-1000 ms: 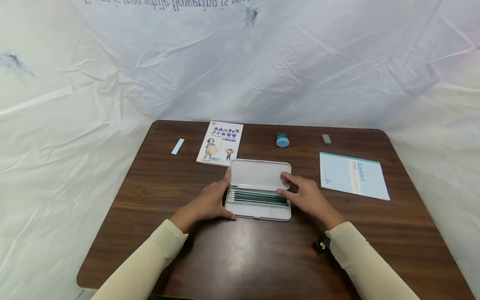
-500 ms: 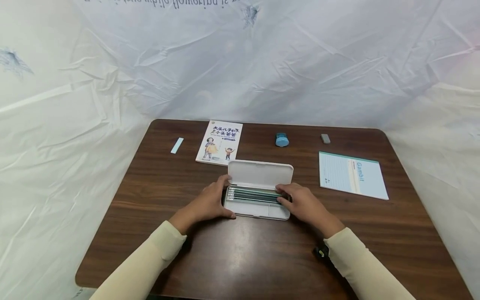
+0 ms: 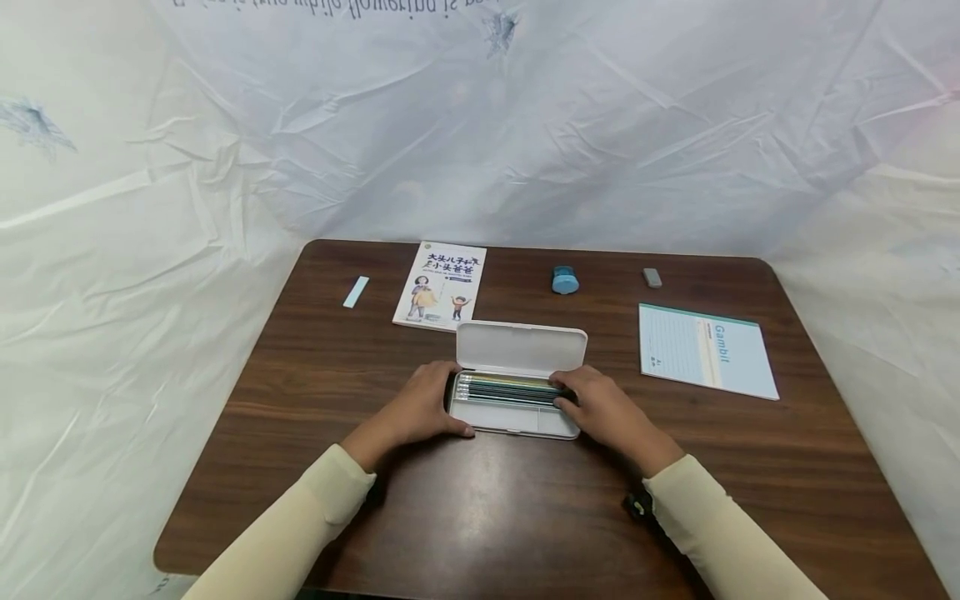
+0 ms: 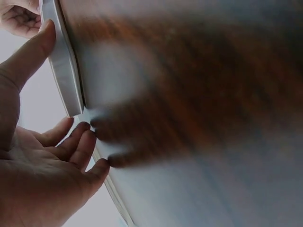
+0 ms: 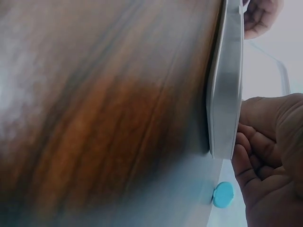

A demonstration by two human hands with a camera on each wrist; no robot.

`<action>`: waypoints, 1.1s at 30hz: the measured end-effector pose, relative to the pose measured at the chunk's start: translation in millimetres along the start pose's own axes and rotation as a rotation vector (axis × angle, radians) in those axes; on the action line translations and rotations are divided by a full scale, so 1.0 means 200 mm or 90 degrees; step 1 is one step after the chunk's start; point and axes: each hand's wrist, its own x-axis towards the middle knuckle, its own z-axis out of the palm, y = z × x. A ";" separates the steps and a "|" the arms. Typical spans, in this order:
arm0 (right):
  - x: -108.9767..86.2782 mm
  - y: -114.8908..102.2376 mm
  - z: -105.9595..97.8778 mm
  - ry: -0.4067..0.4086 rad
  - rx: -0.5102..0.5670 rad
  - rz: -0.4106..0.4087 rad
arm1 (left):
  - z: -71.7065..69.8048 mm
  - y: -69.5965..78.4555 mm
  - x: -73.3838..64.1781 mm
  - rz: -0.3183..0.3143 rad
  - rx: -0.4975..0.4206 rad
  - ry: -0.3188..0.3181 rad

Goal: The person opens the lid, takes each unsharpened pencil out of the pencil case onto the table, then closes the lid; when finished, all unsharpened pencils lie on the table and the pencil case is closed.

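Head view: a white pencil case (image 3: pixel 491 419) sits at the middle of the frame on the dark wooden table (image 3: pixel 480 525), its hinged lid (image 3: pixel 521 347) raised and leaning back towards the top. Several pencils (image 3: pixel 506 391) lie side by side along the rear of its tray, their pale ends towards the left of the frame; the front compartments are white and bare.

The case lies between the two hands and both are close against it. The left hand (image 3: pixel 418 406) holds the left end in a wide spread, its thumb on the front wall and its fingers beside the end, as the left wrist view bears out. The right hand (image 3: pixel 613 408) is at the right end, thumb and forefinger set narrowly over the right tips of the pencils; whether it pinches them or only rests there, I cannot tell.

The case looks light and stiff, with smooth walls that could slide on the polished table, so the two short ends seem the best places to take hold. The lid, free on its hinge, would probably swing if knocked, and its thin edge offers the easiest purchase for turning it. The pencils look rigid, slim and apt to roll, best taken near an end.
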 end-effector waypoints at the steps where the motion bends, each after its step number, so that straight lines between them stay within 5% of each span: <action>1: 0.00 0.00 0.00 -0.001 0.001 0.003 | 0.00 0.00 0.00 0.000 0.002 -0.003; 6: 0.01 -0.01 0.01 0.012 -0.019 -0.008 | -0.03 0.03 -0.02 -0.018 0.001 -0.022; 15: -0.01 0.02 0.02 0.102 -0.147 -0.173 | -0.03 0.03 -0.01 -0.019 0.010 -0.031; 22: 0.00 0.01 0.00 0.067 -0.197 -0.188 | -0.02 0.00 -0.01 -0.008 -0.002 -0.034; 33: -0.01 0.01 -0.01 0.085 -0.252 -0.244 | -0.02 -0.03 -0.01 0.024 -0.007 -0.027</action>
